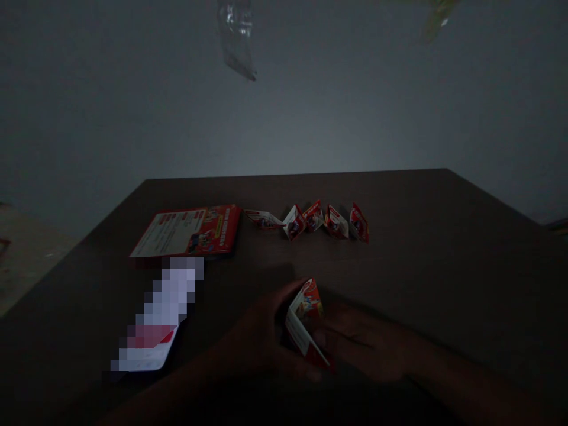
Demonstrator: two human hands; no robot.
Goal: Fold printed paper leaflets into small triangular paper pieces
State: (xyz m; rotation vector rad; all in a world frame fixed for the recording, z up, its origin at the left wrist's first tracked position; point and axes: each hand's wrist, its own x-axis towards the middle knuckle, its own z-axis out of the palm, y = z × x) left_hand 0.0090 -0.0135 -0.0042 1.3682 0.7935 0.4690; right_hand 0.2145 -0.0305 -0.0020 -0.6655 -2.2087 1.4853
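Note:
Near the table's front, a folded red-and-white printed card [306, 325] stands bent into a V between my hands. My left hand [261, 331] curls around its left side, thumb low and fingers behind the upper edge. From the other side, my right hand [373, 343] has its fingers closed against the card's inner face; dim light partly hides the fingertips. Beyond the hands, several similar folded cards [337, 222] stand or lean in a loose row, the leftmost one [264, 219] lying flatter than the others.
A flat red printed pack [177, 234] with a white panel lies at the back left. In front of it is a phone [151, 358] with a lit, pixelated screen. Behind the dark table [444, 236] rises a grey wall, with a clear plastic piece [237, 41] on it.

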